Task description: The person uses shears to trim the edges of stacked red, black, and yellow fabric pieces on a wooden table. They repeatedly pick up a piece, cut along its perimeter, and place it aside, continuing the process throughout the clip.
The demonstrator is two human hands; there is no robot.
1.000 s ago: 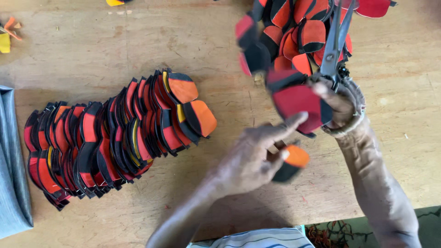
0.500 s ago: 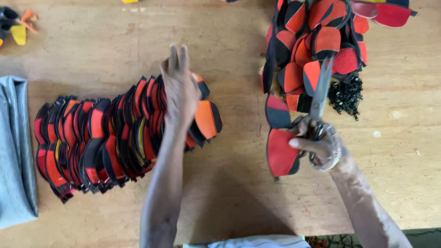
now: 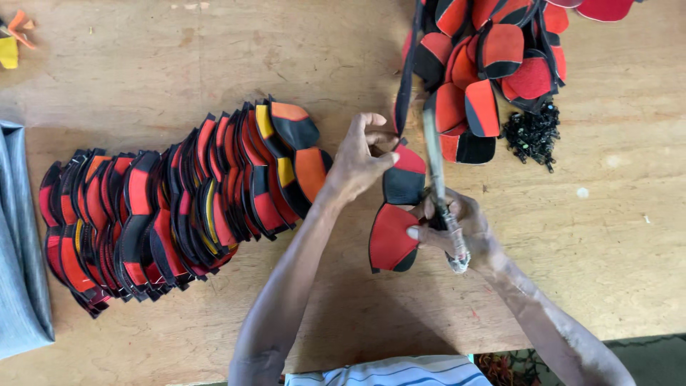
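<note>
Even daylight, soft shadows under arms, slight motion blur.

Wooden table [image 3: 179,64] fills my view, pale bare boards, scuffed and stained in places. On its left half I see a long overlapped row of red, orange and black fabric pieces [image 3: 171,207], leaning one on the next, running from near the left edge toward the middle. At the far left edge lies a folded grey cloth [image 3: 18,250], partly out of view. Top left corner: small yellow and orange scraps [image 3: 13,39]. Upper right: a loose heap of joined red and black pieces [image 3: 493,64], running off the top edge. Just beside that heap on its right, touching it, a small clump of black trimmings [image 3: 532,132]. A few pale specks on the boards near the right edge.
</note>
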